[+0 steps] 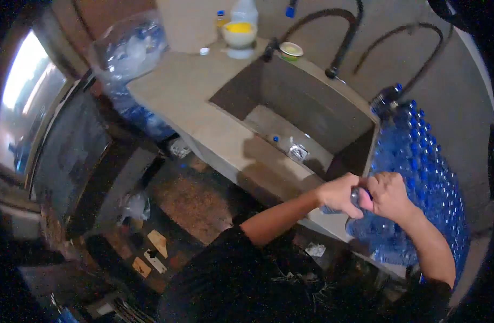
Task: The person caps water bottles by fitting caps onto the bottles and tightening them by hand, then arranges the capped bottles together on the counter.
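Note:
My left hand is closed around a clear plastic bottle, most of which the fingers hide. Close against it, my right hand is curled over the bottle's neck end, where a bit of dark blue shows, likely the cap. Both hands are above the counter's front edge, near the sink's right corner. Just beyond them stand many clear blue-tinted bottles with blue caps, packed tightly on the right side of the counter.
A deep stone sink holds a loose blue cap and a crumpled wrapper. Behind it rises a dark curved faucet. A bowl and a small tub stand on the counter. A bag of bottles is at left.

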### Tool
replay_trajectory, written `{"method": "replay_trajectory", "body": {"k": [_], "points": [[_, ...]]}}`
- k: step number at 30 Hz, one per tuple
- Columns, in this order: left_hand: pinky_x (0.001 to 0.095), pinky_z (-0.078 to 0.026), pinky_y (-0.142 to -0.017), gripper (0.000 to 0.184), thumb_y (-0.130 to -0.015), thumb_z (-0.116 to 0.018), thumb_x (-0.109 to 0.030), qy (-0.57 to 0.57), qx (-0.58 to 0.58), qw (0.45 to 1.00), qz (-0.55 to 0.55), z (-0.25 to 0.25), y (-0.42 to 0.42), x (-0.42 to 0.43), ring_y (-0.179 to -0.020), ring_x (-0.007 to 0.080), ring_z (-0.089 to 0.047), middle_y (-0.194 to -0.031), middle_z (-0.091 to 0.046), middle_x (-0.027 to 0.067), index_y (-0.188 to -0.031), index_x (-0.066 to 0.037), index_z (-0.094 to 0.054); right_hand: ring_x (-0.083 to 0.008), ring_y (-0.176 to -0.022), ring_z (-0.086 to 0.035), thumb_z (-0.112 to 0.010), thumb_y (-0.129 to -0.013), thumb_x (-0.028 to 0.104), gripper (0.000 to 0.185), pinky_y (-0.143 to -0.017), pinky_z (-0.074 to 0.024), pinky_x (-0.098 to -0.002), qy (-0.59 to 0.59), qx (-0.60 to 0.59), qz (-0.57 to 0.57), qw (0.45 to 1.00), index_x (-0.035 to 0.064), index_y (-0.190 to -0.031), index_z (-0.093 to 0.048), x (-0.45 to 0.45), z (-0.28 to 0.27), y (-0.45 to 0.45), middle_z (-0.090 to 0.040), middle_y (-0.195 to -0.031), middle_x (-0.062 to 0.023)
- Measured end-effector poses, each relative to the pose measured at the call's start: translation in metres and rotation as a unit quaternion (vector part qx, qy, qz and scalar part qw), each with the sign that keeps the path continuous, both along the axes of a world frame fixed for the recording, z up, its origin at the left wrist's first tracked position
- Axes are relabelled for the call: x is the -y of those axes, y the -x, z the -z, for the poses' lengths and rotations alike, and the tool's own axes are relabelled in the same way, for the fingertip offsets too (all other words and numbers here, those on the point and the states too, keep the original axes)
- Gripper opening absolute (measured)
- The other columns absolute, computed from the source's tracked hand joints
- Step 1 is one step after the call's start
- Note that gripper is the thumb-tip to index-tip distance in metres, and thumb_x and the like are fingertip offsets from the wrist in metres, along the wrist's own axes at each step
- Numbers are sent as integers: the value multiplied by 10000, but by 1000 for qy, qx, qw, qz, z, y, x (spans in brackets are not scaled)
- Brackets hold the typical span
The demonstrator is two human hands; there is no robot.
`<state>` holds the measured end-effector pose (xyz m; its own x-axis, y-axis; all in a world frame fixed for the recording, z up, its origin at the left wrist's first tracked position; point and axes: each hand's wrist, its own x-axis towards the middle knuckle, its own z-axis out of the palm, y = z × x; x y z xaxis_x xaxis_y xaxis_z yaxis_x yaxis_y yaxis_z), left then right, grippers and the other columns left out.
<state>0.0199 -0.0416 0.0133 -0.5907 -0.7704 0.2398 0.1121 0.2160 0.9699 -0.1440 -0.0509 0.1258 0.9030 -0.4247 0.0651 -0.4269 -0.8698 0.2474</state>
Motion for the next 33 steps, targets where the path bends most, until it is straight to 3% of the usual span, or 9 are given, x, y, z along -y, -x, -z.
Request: {"method": "replay_trajectory", "body": {"k": [6,11,13,16,17,19,25,26,33], "points": [[376,-515,-758,432,-659,-809,-170,97,-103,862,-487,15,76,-41,-851,346,-645,-916,-652,146,-1017,-40,-607,-270,-470,-624,-567,-867,213,307,-422,-496,-403,91,80,235,964,105,-582,-606,-43,13,-18,-614,-556,-103],[370,-508,-773,423,-655,-813,-144,145,-38,890,-430,11,85,-43,-817,298,-640,-906,-634,106,-1009,-46,-603,-332,-611,-680,-579,-889,344,349,-544,-539,-449,17,72,350,934,43,-728,-651,-49,2,-2,-651,-672,-180],[362,-508,-815,445,-652,-824,-155,-193,-338,889,-239,21,89,-38,-876,249,-639,-954,-634,95,-1015,-37,-596,-347,-692,-691,-598,-881,389,368,-590,-547,-459,13,120,307,944,27,-850,-657,-49,-1,5,-671,-769,-211],[350,-484,-929,707,-609,-886,-200,-290,-375,868,-149,69,82,-12,-1075,210,-585,-1129,-597,120,-1182,-17,-514,-408,-813,-652,-664,-851,338,399,-656,-520,-487,-206,128,268,933,-20,-1006,-586,-50,-19,13,-656,-878,-225],[348,-477,-944,778,-596,-899,-211,-288,-369,867,-170,66,78,-9,-1108,219,-572,-1164,-582,131,-1224,-16,-484,-434,-795,-637,-710,-821,273,346,-670,-510,-501,-233,168,241,927,-17,-987,-620,-52,-20,17,-660,-848,-214],[351,-458,-983,1014,-558,-934,-232,110,-102,940,-307,55,71,-32,-1165,243,-547,-1244,-546,148,-1363,-6,-361,-424,-775,-638,-718,-812,237,315,-664,-509,-486,-250,206,210,923,-21,-972,-635,-46,-17,23,-658,-823,-216],[385,-454,-1002,775,-700,-857,-176,51,44,948,-311,125,-10,-75,-1159,266,-561,-1282,-557,158,-1336,27,-462,-309,-659,-672,-720,-780,435,426,-623,-526,-433,-186,258,346,883,10,-805,-713,-4,-116,105,-674,-705,-186],[377,-466,-988,667,-741,-825,-135,-22,2,945,-326,133,-27,-83,-1138,259,-577,-1255,-581,157,-1303,29,-505,-107,-635,-630,-726,-834,374,371,-565,-516,-286,-195,298,362,861,10,-900,-693,0,-144,127,-645,-720,-47],[260,-472,-850,307,-867,-672,5,8,66,839,-540,66,-108,-129,-931,119,-561,-1050,-619,72,-1159,36,-580,-160,-664,-674,-683,-849,265,319,-562,-547,-291,14,450,445,774,-48,-786,-686,44,-222,235,-671,-684,-129]]}}
